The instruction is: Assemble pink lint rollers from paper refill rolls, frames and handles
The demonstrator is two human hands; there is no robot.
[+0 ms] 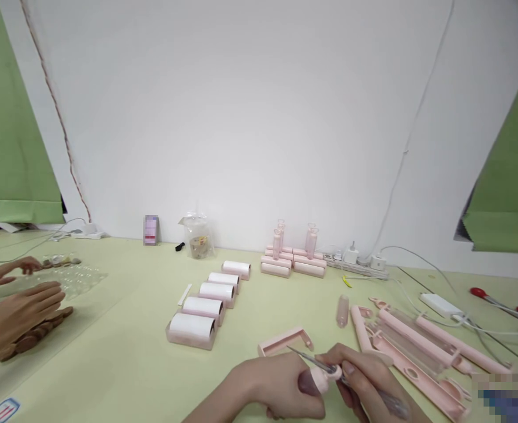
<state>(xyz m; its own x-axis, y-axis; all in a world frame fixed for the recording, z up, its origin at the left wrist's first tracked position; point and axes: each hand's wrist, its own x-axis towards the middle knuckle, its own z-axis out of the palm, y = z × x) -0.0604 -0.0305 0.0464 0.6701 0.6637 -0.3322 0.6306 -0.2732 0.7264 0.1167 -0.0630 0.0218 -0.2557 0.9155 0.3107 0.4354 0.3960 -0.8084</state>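
Left hand: my left hand [287, 382] is curled closed around a small pale-pink plastic piece with a ringed end [323, 382], low at the front of the table, with the ring sticking out towards my other hand.
Right hand: my right hand [364, 379] is closed in a pinch on a slim metal tool with a clear handle [316, 362], its thin tip pointing leftward.
Ringed end: the tool crosses here; whether it passes through the loop or only over it, I cannot tell. I should grip close to this end, since smooth plastic would probably twist.
Metal tip: light, controlled pressure along the shaft seems best; levering sideways could scar or crack the plastic. My left fingers belong out of its path.
Pink frame: the open pale-pink plastic frame [285, 339] lies just beyond my hands, so I would keep the tip clear of it.
Loose parts: long pale-pink plastic parts [417, 338] lie near my right hand; a wide elbow could knock them.
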